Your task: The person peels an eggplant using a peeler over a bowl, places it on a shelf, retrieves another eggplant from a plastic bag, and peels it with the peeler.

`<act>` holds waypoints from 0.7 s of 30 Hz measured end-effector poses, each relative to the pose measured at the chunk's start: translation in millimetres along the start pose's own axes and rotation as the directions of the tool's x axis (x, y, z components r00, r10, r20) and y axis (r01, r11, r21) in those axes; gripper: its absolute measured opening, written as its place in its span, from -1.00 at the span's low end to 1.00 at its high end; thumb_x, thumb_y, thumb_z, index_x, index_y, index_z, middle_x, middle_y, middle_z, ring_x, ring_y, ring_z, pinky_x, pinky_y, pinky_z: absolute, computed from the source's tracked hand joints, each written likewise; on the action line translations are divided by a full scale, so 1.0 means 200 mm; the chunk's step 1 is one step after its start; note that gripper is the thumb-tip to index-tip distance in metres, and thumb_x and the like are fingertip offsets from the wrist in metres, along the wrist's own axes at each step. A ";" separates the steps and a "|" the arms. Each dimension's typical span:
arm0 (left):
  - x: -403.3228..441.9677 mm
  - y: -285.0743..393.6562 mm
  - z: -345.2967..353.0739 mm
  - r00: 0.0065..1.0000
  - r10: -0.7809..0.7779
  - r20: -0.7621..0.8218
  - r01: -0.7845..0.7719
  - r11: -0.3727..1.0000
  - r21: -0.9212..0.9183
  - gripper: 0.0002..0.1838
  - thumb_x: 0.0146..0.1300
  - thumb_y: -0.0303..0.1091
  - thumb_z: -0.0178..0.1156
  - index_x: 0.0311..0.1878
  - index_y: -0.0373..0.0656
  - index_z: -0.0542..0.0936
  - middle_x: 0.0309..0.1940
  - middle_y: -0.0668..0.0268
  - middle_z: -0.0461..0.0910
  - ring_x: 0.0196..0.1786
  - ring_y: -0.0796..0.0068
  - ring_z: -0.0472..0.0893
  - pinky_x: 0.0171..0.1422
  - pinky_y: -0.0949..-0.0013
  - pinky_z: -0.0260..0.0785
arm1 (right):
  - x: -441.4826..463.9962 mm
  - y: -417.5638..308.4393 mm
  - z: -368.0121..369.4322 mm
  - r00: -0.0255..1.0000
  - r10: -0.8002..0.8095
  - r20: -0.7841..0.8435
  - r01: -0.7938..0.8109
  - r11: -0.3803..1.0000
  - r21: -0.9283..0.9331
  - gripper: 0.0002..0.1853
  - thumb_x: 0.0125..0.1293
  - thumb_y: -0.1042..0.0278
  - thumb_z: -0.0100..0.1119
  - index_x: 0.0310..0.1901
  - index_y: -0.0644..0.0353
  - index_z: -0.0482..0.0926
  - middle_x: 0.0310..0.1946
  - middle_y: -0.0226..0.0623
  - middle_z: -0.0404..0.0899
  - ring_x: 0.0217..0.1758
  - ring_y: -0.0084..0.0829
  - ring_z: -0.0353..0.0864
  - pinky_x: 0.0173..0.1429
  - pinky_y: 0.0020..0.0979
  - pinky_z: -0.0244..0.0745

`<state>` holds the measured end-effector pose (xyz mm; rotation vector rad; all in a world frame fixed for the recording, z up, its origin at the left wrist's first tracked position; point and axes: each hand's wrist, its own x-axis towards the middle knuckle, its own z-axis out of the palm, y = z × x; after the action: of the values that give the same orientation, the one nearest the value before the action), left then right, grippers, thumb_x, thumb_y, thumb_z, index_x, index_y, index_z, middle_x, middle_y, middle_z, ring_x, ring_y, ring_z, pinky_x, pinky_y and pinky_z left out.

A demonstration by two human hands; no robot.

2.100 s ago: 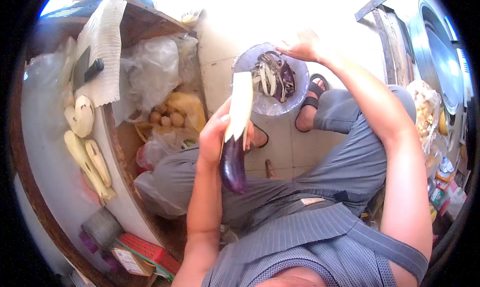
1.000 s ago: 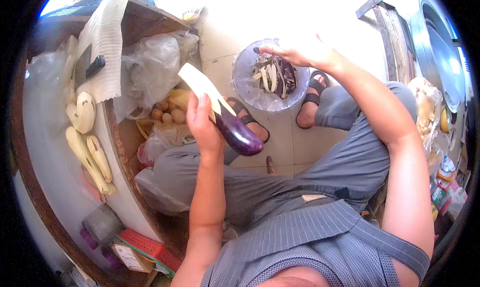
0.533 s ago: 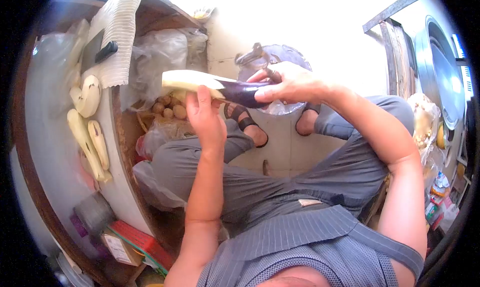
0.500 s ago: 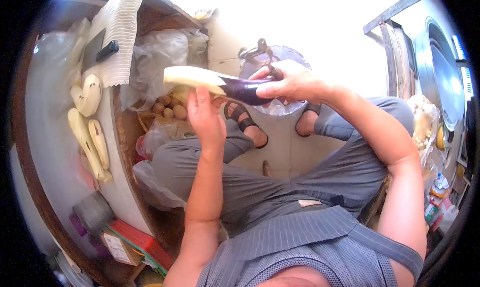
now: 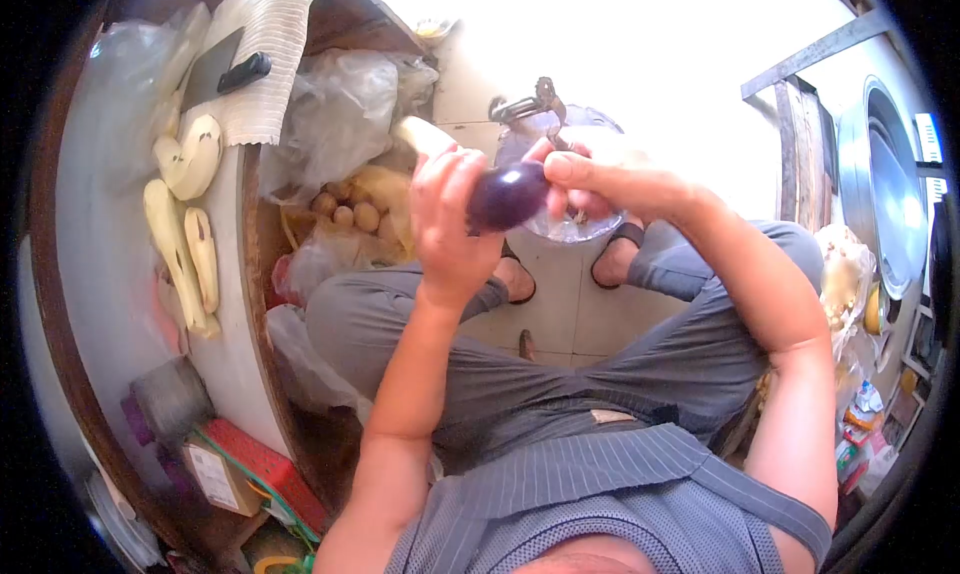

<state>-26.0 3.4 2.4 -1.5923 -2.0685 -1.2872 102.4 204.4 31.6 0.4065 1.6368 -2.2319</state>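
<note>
My left hand (image 5: 447, 209) is wrapped around a partly peeled eggplant (image 5: 508, 196). Its glossy purple end points toward my right hand, and the pale peeled end (image 5: 425, 136) sticks out past my left fingers. My right hand (image 5: 590, 179) has its thumb at the purple end and its fingers curled. A dark, thin piece shows by those fingers; whether they hold it is unclear. Below the hands stands a bin with a clear plastic liner (image 5: 570, 229). Several pale peeled eggplants (image 5: 168, 239) lie on the counter to my left.
A knife (image 5: 245, 72) rests on a ribbed white cloth (image 5: 285, 14) at the counter's far end. Plastic bags (image 5: 335, 104) and round tan items (image 5: 367, 217) fill the shelf below. Large metal basins (image 5: 885, 184) stand at the right. A red-edged box (image 5: 265, 469) sits lower left.
The eggplant has turned so its purple end faces me more. My left hand has gone from supporting the peeled part to wrapping around the eggplant. My right hand has loosened from the purple part.
</note>
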 end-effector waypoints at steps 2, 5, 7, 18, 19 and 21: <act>0.01 0.05 -0.02 0.934 -0.352 0.057 0.339 0.828 -0.447 -0.33 0.08 -0.49 0.35 0.31 -0.21 0.40 0.05 0.07 0.56 0.11 0.08 0.58 0.26 0.10 0.43 | 0.00 -0.02 -0.03 0.909 -0.364 -0.205 0.213 0.825 -0.523 -0.22 0.33 -0.43 0.08 0.03 0.34 0.56 -0.18 -0.10 0.64 -0.18 -0.38 0.61 -0.09 -0.27 0.51; 0.00 0.01 -0.05 0.732 -0.550 0.402 0.504 0.040 -0.863 -0.47 0.32 -0.22 0.09 0.30 -0.26 0.36 -0.11 0.07 0.60 -0.16 0.20 0.66 -0.02 0.23 0.55 | 0.00 -0.06 -0.12 0.855 -0.412 -0.313 0.065 0.686 -0.725 -0.20 0.40 -0.45 -0.08 0.05 0.34 0.53 -0.04 0.05 0.59 0.08 -0.14 0.58 0.14 -0.14 0.44; 0.01 -0.03 -0.06 0.656 -0.363 0.662 0.575 -0.327 -0.750 -0.46 0.41 0.03 -0.13 0.07 -0.31 0.52 -0.26 0.06 0.61 -0.34 0.26 0.63 -0.31 0.25 0.55 | 0.00 -0.07 -0.11 0.761 -0.573 -0.304 0.028 0.497 -0.867 -0.32 0.50 -0.33 -0.19 -0.03 0.24 0.59 -0.23 -0.02 0.64 -0.13 -0.05 0.64 -0.04 -0.14 0.49; -0.17 -0.04 0.09 0.345 -0.413 0.843 0.646 -0.547 -0.532 -0.44 0.47 0.09 -0.19 0.03 -0.24 0.56 -0.33 -0.01 0.67 -0.50 0.14 0.68 -0.54 0.21 0.53 | 0.08 0.02 0.11 0.680 -0.726 0.101 0.152 0.005 -0.988 -0.65 0.45 0.05 0.12 -0.45 0.06 0.60 -0.61 -0.27 0.57 -0.57 -0.25 0.60 -0.47 -0.25 0.44; -0.17 -0.02 0.09 0.305 -0.483 0.821 0.641 -0.533 -0.552 -0.46 0.47 0.07 -0.19 0.01 -0.23 0.56 -0.33 -0.01 0.67 -0.51 0.14 0.67 -0.54 0.22 0.53 | 0.11 0.05 0.11 0.619 -0.771 0.149 0.233 0.000 -0.972 -0.62 0.45 0.02 0.10 -0.47 0.07 0.59 -0.64 -0.25 0.57 -0.58 -0.20 0.61 -0.49 -0.20 0.45; -0.12 0.04 0.08 0.238 -0.540 0.807 0.629 -0.547 -0.552 -0.52 0.45 -0.01 -0.19 0.08 -0.19 0.52 -0.38 0.00 0.64 -0.57 0.16 0.63 -0.57 0.25 0.49 | 0.09 0.02 0.10 0.627 -0.761 0.166 0.193 -0.054 -0.980 -0.60 0.44 0.02 0.10 -0.50 0.08 0.56 -0.66 -0.23 0.56 -0.58 -0.15 0.61 -0.51 -0.16 0.48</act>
<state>-4.0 -0.7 -18.3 0.4804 -2.1470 -3.7927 87.2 182.0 26.3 -0.1758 3.5171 -0.6605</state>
